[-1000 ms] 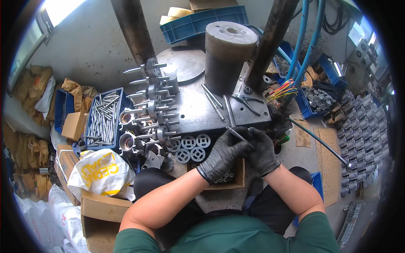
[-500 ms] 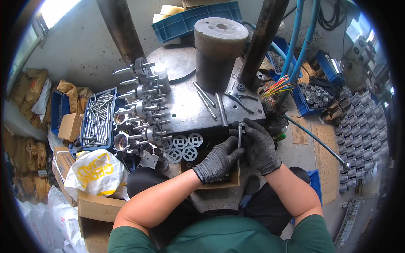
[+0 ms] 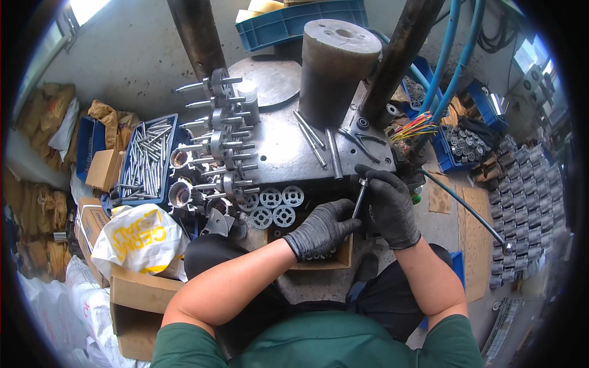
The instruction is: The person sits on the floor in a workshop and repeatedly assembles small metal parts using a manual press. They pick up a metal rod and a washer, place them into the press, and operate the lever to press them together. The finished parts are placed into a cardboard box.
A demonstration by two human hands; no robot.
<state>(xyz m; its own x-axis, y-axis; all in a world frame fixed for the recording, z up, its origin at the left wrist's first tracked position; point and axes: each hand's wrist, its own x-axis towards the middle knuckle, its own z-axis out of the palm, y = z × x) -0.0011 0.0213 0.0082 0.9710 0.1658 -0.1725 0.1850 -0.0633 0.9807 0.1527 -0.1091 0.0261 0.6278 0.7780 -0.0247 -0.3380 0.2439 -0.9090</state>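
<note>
My left hand (image 3: 325,228), in a dark grey knit glove, is closed around the lower end of a slim metal shaft (image 3: 360,200). The shaft leans, with its upper end toward my right hand (image 3: 394,211). That hand, gloved the same way, has curled fingers at the shaft's top, where a small round shiny part shows; what lies inside its grip is partly hidden. Both hands are just off the front edge of the steel work plate (image 3: 279,161). On the plate lie thin metal rods (image 3: 311,140), a thicker rod (image 3: 334,154) and dark pliers (image 3: 362,141).
Rotors on shafts (image 3: 224,147) stand in a row at the plate's left, beside a blue bin of shafts (image 3: 147,161). Round slotted end caps (image 3: 283,216) sit before the plate, above an open carton (image 3: 343,260). A heavy cylinder (image 3: 334,73) rises behind; a ball-ended lever (image 3: 469,211) extends right.
The shaft has gone from nearly upright to leaning, its top tipping right. My right hand has shifted slightly right with it. The whole view has turned a little.
</note>
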